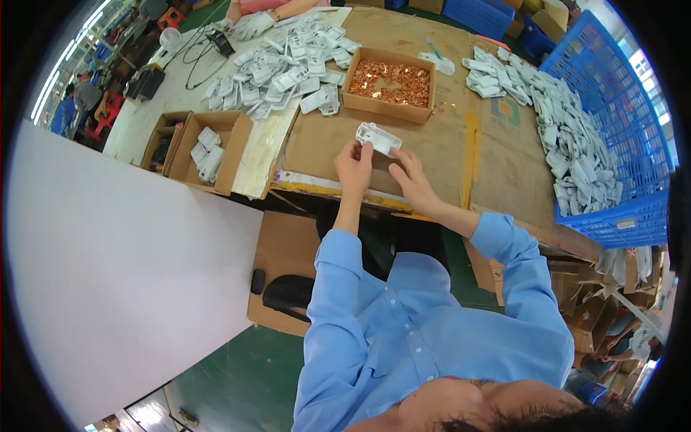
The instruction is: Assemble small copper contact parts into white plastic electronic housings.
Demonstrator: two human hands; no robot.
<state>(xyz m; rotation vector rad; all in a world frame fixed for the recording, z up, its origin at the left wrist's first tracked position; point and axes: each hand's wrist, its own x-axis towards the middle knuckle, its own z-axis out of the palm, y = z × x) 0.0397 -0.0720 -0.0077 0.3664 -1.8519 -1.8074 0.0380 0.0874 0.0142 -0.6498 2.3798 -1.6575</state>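
Note:
Between my hands is a white plastic housing, an oblong shell with its hollow side up, just above the cardboard-covered table edge. My left hand grips its left end, thumb on top and fingers beneath. My right hand is at the housing's right end, thumb and forefinger apart, fingertips at or very near its edge. Beyond the housing stands a cardboard box full of small copper-coloured metal pieces. A large heap of similar white housings lies to the left of that box.
At right, a blue plastic crate lies tipped, with many white housings spilling from it. A small cardboard box at left holds several housings. Across the table are another person's gloved hands and a black device with cables.

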